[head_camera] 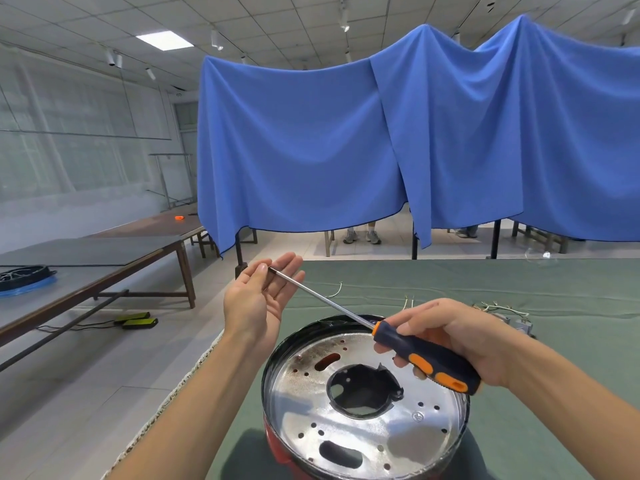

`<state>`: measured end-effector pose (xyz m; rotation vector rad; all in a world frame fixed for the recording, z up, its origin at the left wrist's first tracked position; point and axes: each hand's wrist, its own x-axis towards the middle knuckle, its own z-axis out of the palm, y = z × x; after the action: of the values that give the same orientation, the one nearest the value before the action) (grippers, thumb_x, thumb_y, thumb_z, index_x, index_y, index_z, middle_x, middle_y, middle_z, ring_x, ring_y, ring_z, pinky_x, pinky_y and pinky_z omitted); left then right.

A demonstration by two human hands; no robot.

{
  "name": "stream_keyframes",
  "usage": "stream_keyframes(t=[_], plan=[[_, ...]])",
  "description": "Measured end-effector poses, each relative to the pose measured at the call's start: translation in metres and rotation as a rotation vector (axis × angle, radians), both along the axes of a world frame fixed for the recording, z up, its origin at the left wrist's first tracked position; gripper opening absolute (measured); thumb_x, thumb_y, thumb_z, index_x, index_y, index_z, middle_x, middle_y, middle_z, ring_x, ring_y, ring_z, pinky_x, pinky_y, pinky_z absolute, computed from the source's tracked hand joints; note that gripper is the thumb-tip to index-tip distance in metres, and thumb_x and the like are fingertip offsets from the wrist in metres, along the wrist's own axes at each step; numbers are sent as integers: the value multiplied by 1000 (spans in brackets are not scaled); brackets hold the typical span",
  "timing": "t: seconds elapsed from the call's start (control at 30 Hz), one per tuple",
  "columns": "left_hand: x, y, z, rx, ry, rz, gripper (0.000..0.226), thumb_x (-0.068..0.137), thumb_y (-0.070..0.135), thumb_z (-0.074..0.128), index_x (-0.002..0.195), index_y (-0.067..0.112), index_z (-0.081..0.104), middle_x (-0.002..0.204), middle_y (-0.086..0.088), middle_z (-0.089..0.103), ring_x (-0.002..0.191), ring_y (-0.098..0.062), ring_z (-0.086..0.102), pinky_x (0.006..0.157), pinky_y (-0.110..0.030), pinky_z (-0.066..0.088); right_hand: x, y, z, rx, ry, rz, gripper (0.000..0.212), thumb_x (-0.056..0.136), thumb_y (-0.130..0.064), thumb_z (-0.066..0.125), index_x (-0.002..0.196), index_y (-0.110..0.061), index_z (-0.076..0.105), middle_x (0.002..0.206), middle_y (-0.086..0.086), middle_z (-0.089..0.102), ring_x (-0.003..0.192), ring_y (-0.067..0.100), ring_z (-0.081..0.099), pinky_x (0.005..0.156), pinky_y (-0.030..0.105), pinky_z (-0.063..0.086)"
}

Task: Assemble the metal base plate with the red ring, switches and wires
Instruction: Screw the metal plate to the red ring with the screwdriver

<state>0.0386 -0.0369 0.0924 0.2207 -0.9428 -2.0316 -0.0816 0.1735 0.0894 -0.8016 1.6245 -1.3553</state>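
Step in hand looks like tool prep before fastening: right hand (460, 344) grips the screwdriver (408, 351) by its dark handle with orange inserts, fingers curled round it. The shaft runs up and left, and its tip sits at the left hand (263, 296). Left hand is palm up, fingers loosely straight, thumb near the tip; it may be touching or checking the tip, contact too small to confirm. No screw visible in the palm.

The metal base plate (363, 417) lies on the green tabletop (519, 282) directly below both hands, shiny side up, with a large central hole and many small holes. It appears seated in the red ring (273, 441), of which only a strip shows at the plate's lower left edge. The screwdriver handle hovers over the plate's right rim, not touching it.

Loose wires (498, 308) and what look like small grey switches (516, 322) lie on the tabletop, beyond the right hand, well apart from the plate and not yet mounted.

Next move likely needs a screw or a switch brought to the plate, then the tip lowered into a hole. Left hand would have to leave the tip first.
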Motion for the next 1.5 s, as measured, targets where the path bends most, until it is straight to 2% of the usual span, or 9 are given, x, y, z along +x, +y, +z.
stream_keyframes(t=[0.2, 0.4, 0.5, 0.73, 0.87, 1.07, 1.2, 1.37, 1.5], plan=[[-6, 26, -7, -55, -167, -171, 26, 102, 19, 36, 105, -1, 52, 91, -23, 72, 84, -32, 72, 62, -36, 60, 3, -5, 0, -64, -143, -4, 35, 76, -9, 59, 110, -2, 67, 105, 19, 71, 75, 23, 70, 56, 29, 56], [-14, 48, -2, -257, -402, -194, 19, 97, 15, 47, 86, 5, 58, 67, -6, 72, 56, -16, 68, 52, -28, 56, 15, -14, 7, -232, -293, -45, 29, 78, -6, 60, 105, -8, 51, 99, 23, 69, 79, 37, 71, 57, 38, 58], [-15, 45, 8, -143, -407, -212, 20, 96, 10, 49, 79, 2, 58, 59, -7, 69, 47, -13, 64, 42, -19, 50, 18, -14, 11, -304, -159, -35, 12, 93, -12, 51, 103, -7, 54, 103, 24, 70, 78, 39, 71, 55, 36, 58], [-11, 42, 31, 215, -331, -253, 17, 94, 2, 52, 79, -4, 56, 58, -18, 67, 44, -21, 66, 44, -24, 55, 35, -34, 14, -519, 545, -310, 25, 82, -11, 72, 103, -21, 61, 74, -11, 67, 49, 12, 60, 42, 23, 44], [-4, 43, 30, 121, -410, -290, 16, 92, 11, 58, 81, -1, 60, 57, -12, 68, 44, -15, 64, 42, -23, 54, 46, -53, 28, -737, 552, -525, 11, 77, -14, 77, 78, -12, 66, 62, -11, 63, 48, 2, 52, 49, 13, 41], [15, 6, 16, -331, -768, -43, 35, 96, 28, 49, 75, 6, 64, 47, 0, 58, 36, -10, 42, 35, -16, 31, 50, -74, 61, -662, 792, -668, 26, 78, -25, 68, 68, -3, 59, 61, 12, 61, 62, 32, 55, 59, 38, 47], [21, -22, -14, -628, -935, 193, 22, 89, 10, 55, 71, 8, 68, 67, -2, 65, 59, -14, 52, 51, -25, 43, 34, -89, 69, -619, 808, -721, 29, 76, -25, 64, 59, -4, 51, 50, 4, 59, 52, 21, 45, 53, 34, 42], [12, -41, -57, -664, -992, 140, 15, 87, 12, 59, 83, 4, 72, 86, -8, 70, 80, -23, 61, 80, -39, 53, 17, -106, 66, -625, 848, -755, 35, 75, -17, 61, 52, -15, 34, 34, -16, 43, 40, 7, 39, 43, 18, 33], [7, -40, -78, -602, -932, 33, 21, 86, 8, 59, 73, -3, 71, 70, -20, 65, 56, -20, 58, 54, -22, 47, 9, -111, 68, -688, 842, -745, 39, 75, -10, 60, 52, -19, 31, 32, -17, 38, 35, -1, 44, 39, 9, 28]])
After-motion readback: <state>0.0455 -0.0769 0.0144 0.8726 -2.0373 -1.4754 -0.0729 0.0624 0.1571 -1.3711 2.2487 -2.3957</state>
